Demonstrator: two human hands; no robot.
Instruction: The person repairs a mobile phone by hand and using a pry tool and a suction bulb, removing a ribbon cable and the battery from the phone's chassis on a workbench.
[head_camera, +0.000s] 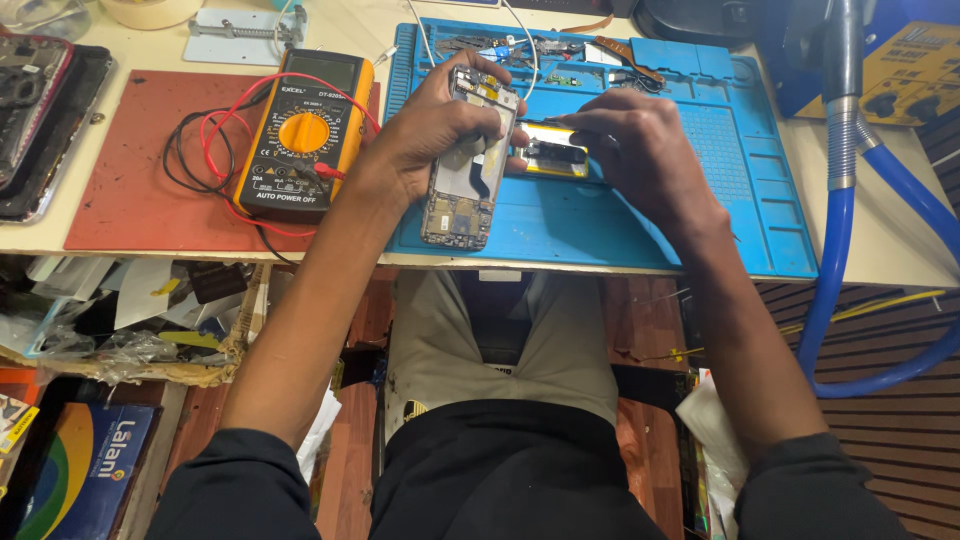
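My left hand (432, 130) grips an opened phone (466, 180) with its back cover off, circuit boards showing, tilted over the blue work mat (640, 220). My right hand (640, 150) rests on the mat to the right of the phone, fingers pinched on a thin dark tool. The tool's tip lies over a small yellow and black part (553, 152) lying flat on the mat. That part sits just right of the phone's upper edge.
A yellow multimeter (302, 135) with red and black leads lies on a red mat (130, 200) at left. Dark phone frames (35, 120) lie far left. Small parts and tools (560, 55) fill the mat's far trays. A blue hose (840, 280) curves at right.
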